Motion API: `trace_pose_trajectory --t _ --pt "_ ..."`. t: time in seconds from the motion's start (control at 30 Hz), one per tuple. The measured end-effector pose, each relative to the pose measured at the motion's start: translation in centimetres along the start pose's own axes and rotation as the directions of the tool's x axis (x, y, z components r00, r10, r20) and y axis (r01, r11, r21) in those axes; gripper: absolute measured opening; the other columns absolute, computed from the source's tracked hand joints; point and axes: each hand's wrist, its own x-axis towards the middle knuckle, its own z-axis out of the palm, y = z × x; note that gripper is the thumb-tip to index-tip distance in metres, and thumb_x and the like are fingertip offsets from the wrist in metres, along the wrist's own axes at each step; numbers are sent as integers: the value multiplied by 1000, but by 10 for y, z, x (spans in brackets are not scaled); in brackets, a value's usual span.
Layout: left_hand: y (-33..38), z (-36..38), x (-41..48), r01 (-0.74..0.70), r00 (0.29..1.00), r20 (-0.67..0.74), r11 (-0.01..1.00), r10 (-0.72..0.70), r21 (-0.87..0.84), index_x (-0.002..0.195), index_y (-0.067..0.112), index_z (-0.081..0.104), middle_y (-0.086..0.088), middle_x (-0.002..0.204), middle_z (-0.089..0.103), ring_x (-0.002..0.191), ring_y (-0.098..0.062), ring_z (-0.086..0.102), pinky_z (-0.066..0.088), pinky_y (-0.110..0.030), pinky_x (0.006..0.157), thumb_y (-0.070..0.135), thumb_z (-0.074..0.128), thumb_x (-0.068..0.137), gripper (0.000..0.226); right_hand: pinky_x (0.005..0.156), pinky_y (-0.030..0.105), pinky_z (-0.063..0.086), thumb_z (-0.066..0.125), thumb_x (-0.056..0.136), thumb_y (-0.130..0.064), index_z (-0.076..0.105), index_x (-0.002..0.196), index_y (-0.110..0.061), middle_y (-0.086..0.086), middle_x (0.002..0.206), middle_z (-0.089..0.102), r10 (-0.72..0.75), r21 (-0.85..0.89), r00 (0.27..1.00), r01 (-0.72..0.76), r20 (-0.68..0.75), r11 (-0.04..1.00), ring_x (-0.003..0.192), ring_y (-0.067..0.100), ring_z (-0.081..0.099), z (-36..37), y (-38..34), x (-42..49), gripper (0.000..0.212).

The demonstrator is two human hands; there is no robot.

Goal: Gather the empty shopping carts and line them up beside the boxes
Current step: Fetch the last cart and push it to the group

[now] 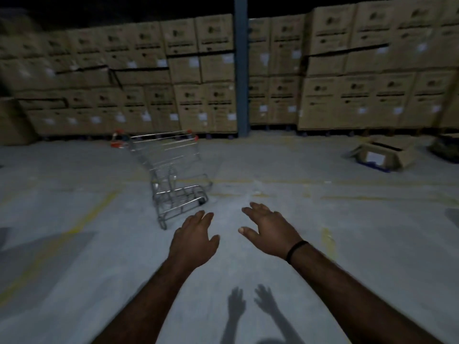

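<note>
A silver wire shopping cart (169, 170) with red corner caps stands on the grey concrete floor (323, 219), near the wall of stacked brown cardboard boxes (198, 78). The left hand (192, 240) and right hand (269, 230) reach out short of the cart, fingers spread, holding nothing.

Gray concrete floor (347, 232), dusty, dim, brighter patch in middle. Worn yellow line (92, 212) runs diagonally across left side; short yellow mark (327, 239) at right; faint yellow stripe (347, 182) crosses farther back. Blue steel column (241, 70) stands upright at back, center. Loose carton (402, 157) at right, flaps open, tilted, white label (376, 157) on side, resting on blue base (372, 168). Dark heap (447, 147) at far right edge, too dim to identify.
</note>
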Motion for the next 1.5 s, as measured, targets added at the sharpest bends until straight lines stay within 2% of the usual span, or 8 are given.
trace_pose_trajectory --t 0.3,0.6,0.97,1.23,1.37,1.5 --pt "-76 0 34 195 981 1 980 -195 43 158 25 28 -3 165 26 150 -24 26 34 -40 115 50 56 95 74 122 45 16 45 99 -56 28 157 -26 2 166 18 -164 57 982 159 96 986 153 18 14 40 -27 112 67" --pt "-210 -17 107 310 950 -55 951 -308 27 157 25 29 -1 163 29 148 -22 28 36 -40 113 50 57 96 72 121 44 18 46 98 -58 29 156 -27 1 165 21 -280 50 951 276 128 960 152 17 15 100 -98 261 68" --pt "-402 -67 229 348 937 -45 936 -346 54 158 26 28 0 165 26 150 -21 25 34 -40 113 49 56 96 72 121 42 22 50 98 -56 34 154 -25 3 163 28 -324 137 934 305 151 943 151 17 22 176 -214 455 66" --pt "-495 -63 318 364 931 -7 930 -364 57 158 26 29 1 164 29 148 -21 28 37 -39 113 49 58 95 72 120 44 24 49 97 -59 34 154 -26 2 163 28 -351 158 917 324 189 933 150 17 23 225 -241 589 68" --pt "-544 -65 388 363 931 -2 927 -365 94 157 26 30 1 163 29 148 -20 29 39 -39 112 49 58 95 72 120 45 24 48 97 -59 34 154 -26 1 163 28 -373 191 911 340 175 921 151 17 22 245 -248 677 67" --pt "-592 -82 467 403 915 -6 910 -404 98 158 28 27 2 165 25 150 -19 24 35 -38 115 51 56 96 72 121 40 23 49 98 -58 34 154 -26 2 163 29 -398 202 898 361 186 910 150 16 23 250 -258 775 67"
